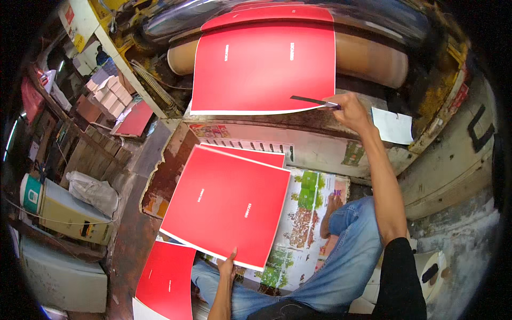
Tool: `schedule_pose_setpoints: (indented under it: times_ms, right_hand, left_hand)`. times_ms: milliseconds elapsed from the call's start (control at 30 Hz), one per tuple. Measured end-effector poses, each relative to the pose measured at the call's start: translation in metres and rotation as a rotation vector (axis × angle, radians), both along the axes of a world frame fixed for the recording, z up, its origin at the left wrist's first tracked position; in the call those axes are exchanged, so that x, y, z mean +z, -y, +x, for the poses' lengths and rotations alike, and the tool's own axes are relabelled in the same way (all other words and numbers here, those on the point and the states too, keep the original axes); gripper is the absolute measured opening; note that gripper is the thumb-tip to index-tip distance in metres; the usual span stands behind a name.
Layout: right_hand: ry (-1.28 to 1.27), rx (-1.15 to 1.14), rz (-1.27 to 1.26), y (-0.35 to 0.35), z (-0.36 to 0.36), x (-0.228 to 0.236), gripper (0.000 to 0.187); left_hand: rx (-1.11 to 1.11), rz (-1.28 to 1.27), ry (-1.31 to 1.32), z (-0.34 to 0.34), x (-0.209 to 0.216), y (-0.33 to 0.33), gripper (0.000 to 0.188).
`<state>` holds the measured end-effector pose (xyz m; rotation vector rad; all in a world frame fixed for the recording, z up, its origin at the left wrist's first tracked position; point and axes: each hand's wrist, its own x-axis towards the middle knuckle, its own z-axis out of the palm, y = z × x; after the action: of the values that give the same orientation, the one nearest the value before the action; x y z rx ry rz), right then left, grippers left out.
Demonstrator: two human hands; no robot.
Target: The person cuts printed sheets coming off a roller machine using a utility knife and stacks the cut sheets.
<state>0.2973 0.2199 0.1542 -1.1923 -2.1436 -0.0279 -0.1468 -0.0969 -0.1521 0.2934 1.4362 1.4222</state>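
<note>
My left hand [226, 264] pinches the near edge of a red printed sheet [229, 205] with white borders, held over my lap. Part of another red sheet [261, 158] shows behind its far edge. Up at the machine, my right hand [352, 113] is closed around a long, thin, dark-bladed knife [309, 100]. The blade points left and lies over the near right corner of a red sheet [261, 74] coming off the rollers. Whether the blade touches that sheet, I cannot tell. My right fingers are partly hidden behind the hand.
A brown roller [373, 60] runs beneath the sheet on the machine. Another red sheet [164, 277] lies at lower left. A white paper [392, 126] rests on the ledge at right. Stacked pale blocks [111, 96] and a cream-coloured box [74, 210] stand off to the left.
</note>
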Motion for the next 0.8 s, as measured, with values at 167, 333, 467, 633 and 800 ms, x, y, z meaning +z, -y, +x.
schedule_pose_setpoints:
  times_ms: [167, 333, 467, 633, 800]
  right_hand:
    - [-0.041, 0.003, -0.098, 0.017, -0.01, 0.008, 0.031]
    - [-0.075, 0.17, -0.11, 0.02, -0.021, 0.009, 0.03]
    - [-0.028, 0.206, -0.143, 0.042, -0.021, 0.019, 0.019]
    - [0.006, 0.263, -0.588, 0.066, -0.029, 0.04, 0.022]
    - [0.103, 0.334, -0.72, 0.073, -0.036, 0.051, 0.028]
  left_hand:
    - [0.102, -0.051, -0.077, -0.004, -0.031, -0.066, 0.05]
    - [0.088, -0.06, -0.159, -0.02, -0.06, -0.099, 0.044]
    - [-0.266, -0.458, -0.294, -0.016, -0.026, -0.102, 0.065]
    - [-0.694, -0.37, -1.088, 0.027, 0.061, -0.098, 0.095]
    - [-0.8, 0.527, -0.173, 0.134, 0.167, -0.166, 0.077]
